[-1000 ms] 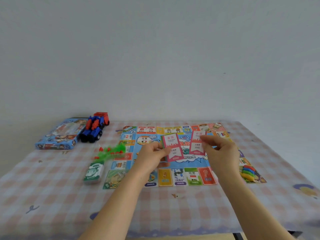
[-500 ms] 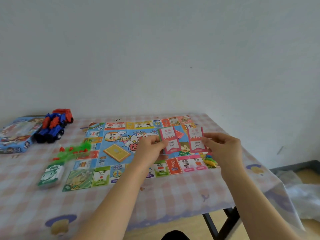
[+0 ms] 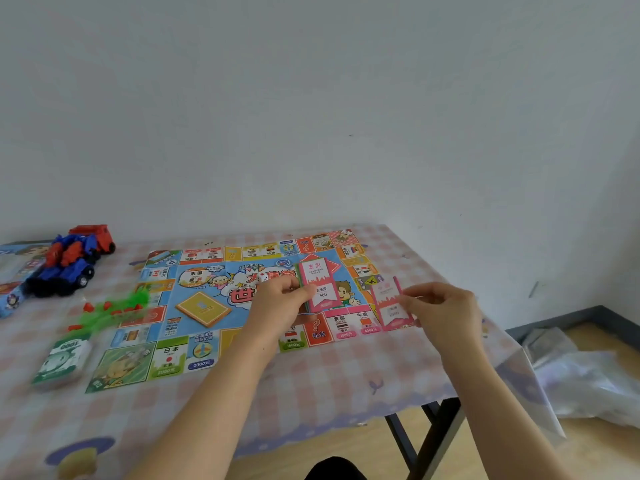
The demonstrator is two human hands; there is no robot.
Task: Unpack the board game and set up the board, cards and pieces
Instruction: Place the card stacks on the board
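The colourful game board lies flat on the checked tablecloth. My left hand grips a small stack of pink cards upright over the board's centre-right. My right hand pinches a single pink card by its right edge, low over the board's right front corner. A white die sits on the board just above my left hand. A yellow card stack rests on the board's middle. A green stack of play money lies left of the board, with green and red small pieces behind it.
A blue and red toy truck stands at the far left, beside the blue game box. The table's right edge drops off close to my right hand. Crumpled plastic lies on the floor to the right.
My right hand has carried its single card away from the stack, down and right toward the board's corner. The view has swung right and down. My left hand keeps the stack.
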